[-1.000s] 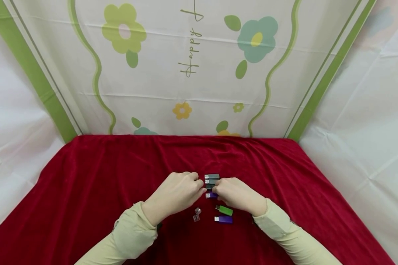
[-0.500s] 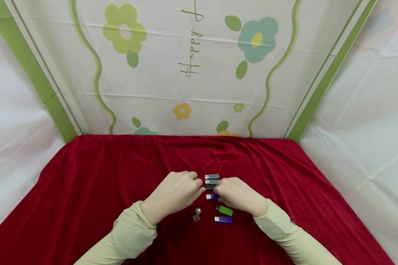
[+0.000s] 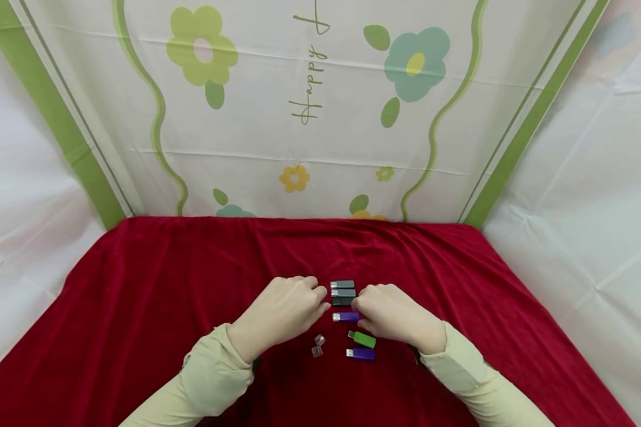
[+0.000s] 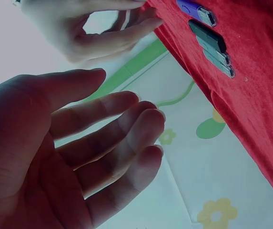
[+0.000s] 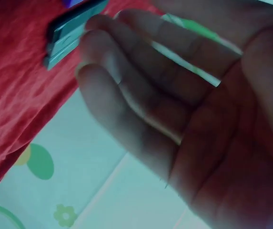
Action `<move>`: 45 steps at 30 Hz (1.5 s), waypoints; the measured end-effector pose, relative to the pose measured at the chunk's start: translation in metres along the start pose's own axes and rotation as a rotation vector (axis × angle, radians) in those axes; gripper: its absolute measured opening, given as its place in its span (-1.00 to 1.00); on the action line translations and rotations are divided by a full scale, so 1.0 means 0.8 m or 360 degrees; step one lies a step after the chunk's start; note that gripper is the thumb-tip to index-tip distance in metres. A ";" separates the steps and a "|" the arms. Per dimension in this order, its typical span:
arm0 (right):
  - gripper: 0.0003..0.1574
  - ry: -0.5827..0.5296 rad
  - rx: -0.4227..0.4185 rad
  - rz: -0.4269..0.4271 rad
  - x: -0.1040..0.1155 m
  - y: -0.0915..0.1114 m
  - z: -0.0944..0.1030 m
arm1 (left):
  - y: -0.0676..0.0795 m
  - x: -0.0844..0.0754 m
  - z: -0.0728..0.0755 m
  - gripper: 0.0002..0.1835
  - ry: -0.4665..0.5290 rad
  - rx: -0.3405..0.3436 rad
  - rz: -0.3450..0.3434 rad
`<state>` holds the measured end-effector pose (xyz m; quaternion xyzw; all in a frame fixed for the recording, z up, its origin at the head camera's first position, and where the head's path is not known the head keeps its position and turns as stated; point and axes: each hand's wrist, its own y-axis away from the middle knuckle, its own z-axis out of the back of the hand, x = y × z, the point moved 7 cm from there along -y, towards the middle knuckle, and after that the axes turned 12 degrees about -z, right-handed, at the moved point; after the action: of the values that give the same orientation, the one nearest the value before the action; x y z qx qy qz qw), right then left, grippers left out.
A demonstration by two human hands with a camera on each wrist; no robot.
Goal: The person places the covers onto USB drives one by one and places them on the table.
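My left hand (image 3: 284,309) hovers left of a column of USB sticks; its fingers are loosely curved and empty in the left wrist view. My right hand (image 3: 394,314) is at the column's right side, fingers relaxed with nothing in them in the right wrist view. The column has two grey USB sticks (image 3: 343,289), a black USB stick (image 3: 343,301) and a purple USB stick (image 3: 346,317) with a clear cap on its plug. The right fingertips are beside the black and purple sticks; whether they touch them I cannot tell.
Nearer me lie a green USB stick (image 3: 364,340) and a second purple USB stick (image 3: 361,354), plugs bare. Left of them are two loose clear caps (image 3: 317,350). A wrinkled red cloth (image 3: 192,267) covers the table; a printed white curtain (image 3: 256,118) hangs behind.
My right hand has drawn back to the right from the column, uncovering more of the black and purple sticks. The purple stick has shifted slightly toward me. My left hand is nearly still.
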<state>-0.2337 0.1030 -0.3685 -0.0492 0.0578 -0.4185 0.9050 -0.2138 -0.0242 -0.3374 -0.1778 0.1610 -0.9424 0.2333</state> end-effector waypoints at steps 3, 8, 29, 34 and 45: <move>-0.51 -0.0007 0.0031 -0.0023 0.001 0.004 0.003 | 0.000 -0.001 0.001 -0.76 -0.0006 -0.0006 -0.0003; -0.40 -0.0018 0.0110 -0.0019 0.005 0.007 0.000 | 0.000 -0.001 0.000 -0.75 0.0014 0.0007 0.0001; -0.39 -0.0017 0.0216 0.0017 0.018 0.007 -0.020 | -0.001 -0.003 0.001 -0.71 0.0020 -0.0007 -0.0006; -0.40 0.0046 0.0175 0.0023 0.019 0.006 -0.021 | -0.001 -0.003 0.000 -0.74 0.0032 0.0022 0.0003; -0.42 0.0089 0.0163 0.0078 0.018 0.004 -0.029 | 0.000 -0.005 -0.001 -0.75 0.0032 0.0038 -0.0003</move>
<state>-0.2256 0.0932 -0.3932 0.0103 0.0629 -0.3999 0.9144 -0.2111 -0.0217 -0.3392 -0.1657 0.1519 -0.9462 0.2328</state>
